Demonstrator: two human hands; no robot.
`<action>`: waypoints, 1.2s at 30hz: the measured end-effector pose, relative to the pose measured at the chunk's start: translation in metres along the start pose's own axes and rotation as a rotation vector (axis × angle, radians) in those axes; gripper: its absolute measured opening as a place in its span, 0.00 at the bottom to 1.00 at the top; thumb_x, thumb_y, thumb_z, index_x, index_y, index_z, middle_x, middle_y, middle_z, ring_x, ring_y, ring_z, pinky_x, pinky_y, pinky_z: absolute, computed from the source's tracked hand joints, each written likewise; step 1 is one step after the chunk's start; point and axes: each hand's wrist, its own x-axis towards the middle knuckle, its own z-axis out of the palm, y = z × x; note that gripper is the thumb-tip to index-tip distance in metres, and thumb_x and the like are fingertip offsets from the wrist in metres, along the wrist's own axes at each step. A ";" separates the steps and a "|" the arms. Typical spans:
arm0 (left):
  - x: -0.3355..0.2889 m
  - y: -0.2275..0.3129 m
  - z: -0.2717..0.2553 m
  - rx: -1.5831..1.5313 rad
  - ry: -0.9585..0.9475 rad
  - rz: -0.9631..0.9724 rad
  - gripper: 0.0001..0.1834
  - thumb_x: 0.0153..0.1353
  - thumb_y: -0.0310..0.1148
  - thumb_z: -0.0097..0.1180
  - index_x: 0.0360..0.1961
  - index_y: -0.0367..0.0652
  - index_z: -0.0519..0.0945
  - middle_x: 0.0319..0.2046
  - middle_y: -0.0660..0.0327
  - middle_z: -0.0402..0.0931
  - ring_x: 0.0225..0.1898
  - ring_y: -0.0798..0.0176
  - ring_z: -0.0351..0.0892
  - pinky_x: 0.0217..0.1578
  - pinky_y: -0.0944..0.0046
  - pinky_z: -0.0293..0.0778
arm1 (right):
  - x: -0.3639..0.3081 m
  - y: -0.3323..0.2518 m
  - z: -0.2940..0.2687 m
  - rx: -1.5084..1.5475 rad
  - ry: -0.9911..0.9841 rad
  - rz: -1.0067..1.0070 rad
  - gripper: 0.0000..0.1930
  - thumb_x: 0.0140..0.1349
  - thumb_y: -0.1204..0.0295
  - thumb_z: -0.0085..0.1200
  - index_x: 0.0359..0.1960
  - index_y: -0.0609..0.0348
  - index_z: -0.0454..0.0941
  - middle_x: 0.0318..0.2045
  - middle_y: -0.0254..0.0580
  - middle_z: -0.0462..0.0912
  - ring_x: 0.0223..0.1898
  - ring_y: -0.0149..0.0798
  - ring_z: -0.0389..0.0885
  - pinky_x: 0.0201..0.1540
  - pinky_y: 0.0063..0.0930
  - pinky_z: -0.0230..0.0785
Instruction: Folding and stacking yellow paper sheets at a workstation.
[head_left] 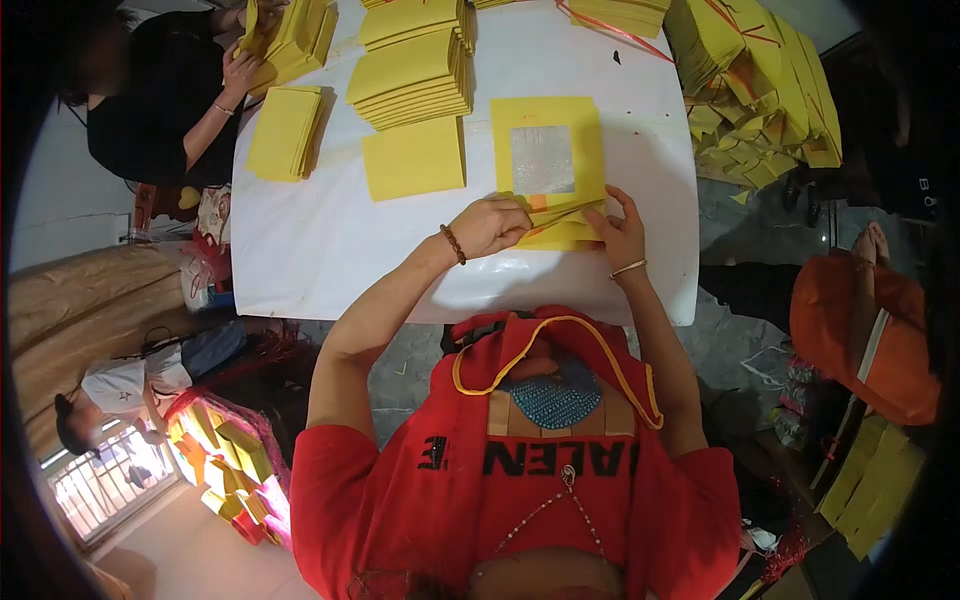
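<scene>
Yellow paper sheets [505, 118] lie in a stack in front of me, the top one bearing a silver foil square [543, 160]. Their near edge is lifted and partly folded over. My left hand [492, 226], with a beaded bracelet at the wrist, is closed on the left side of this raised edge. At the right side, my right hand [622, 228] pinches the paper between thumb and fingers. The exact number of layers in each hand is hidden. Just left of the sheets is a folded yellow paper bundle [414, 160].
Stacked yellow paper bundles [410, 80] stand farther back on the white table [330, 255]. A co-worker [150, 100] handles yellow paper at the far left. Tied yellow paper piles [765, 85] crowd the right edge. Another person [120, 390] is at lower left.
</scene>
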 end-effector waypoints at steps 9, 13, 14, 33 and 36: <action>-0.002 -0.005 0.002 -0.142 0.033 -0.116 0.05 0.47 0.25 0.54 0.28 0.40 0.74 0.27 0.57 0.74 0.30 0.57 0.74 0.28 0.62 0.71 | -0.006 0.007 -0.013 -0.057 -0.018 -0.025 0.26 0.56 0.71 0.56 0.56 0.57 0.60 0.26 0.38 0.77 0.25 0.30 0.76 0.24 0.21 0.70; -0.001 -0.005 0.002 -0.148 0.035 -0.143 0.05 0.47 0.25 0.54 0.28 0.40 0.74 0.27 0.57 0.74 0.30 0.58 0.74 0.27 0.63 0.71 | -0.002 0.012 -0.028 -0.747 0.125 -0.616 0.29 0.52 0.73 0.57 0.57 0.59 0.61 0.42 0.44 0.74 0.41 0.37 0.74 0.41 0.28 0.70; -0.001 -0.005 0.003 -0.148 0.034 -0.145 0.05 0.47 0.25 0.54 0.28 0.40 0.74 0.27 0.57 0.74 0.30 0.58 0.74 0.27 0.63 0.71 | -0.002 0.011 -0.029 -0.747 0.124 -0.614 0.29 0.52 0.73 0.57 0.57 0.59 0.61 0.42 0.44 0.74 0.41 0.37 0.74 0.41 0.28 0.70; -0.013 0.021 0.003 0.157 0.242 -0.105 0.35 0.46 0.39 0.61 0.56 0.43 0.64 0.53 0.53 0.64 0.51 0.50 0.62 0.52 0.54 0.55 | 0.048 0.023 -0.019 -0.531 -0.182 -0.722 0.15 0.37 0.80 0.61 0.29 0.53 0.75 0.49 0.43 0.74 0.60 0.51 0.61 0.60 0.38 0.56; -0.017 0.016 0.013 0.307 0.272 -0.213 0.36 0.44 0.34 0.62 0.57 0.46 0.64 0.53 0.52 0.64 0.50 0.50 0.64 0.49 0.55 0.60 | 0.049 0.023 -0.020 -0.465 -0.198 -0.687 0.15 0.37 0.81 0.61 0.29 0.53 0.75 0.49 0.43 0.73 0.61 0.50 0.59 0.60 0.37 0.55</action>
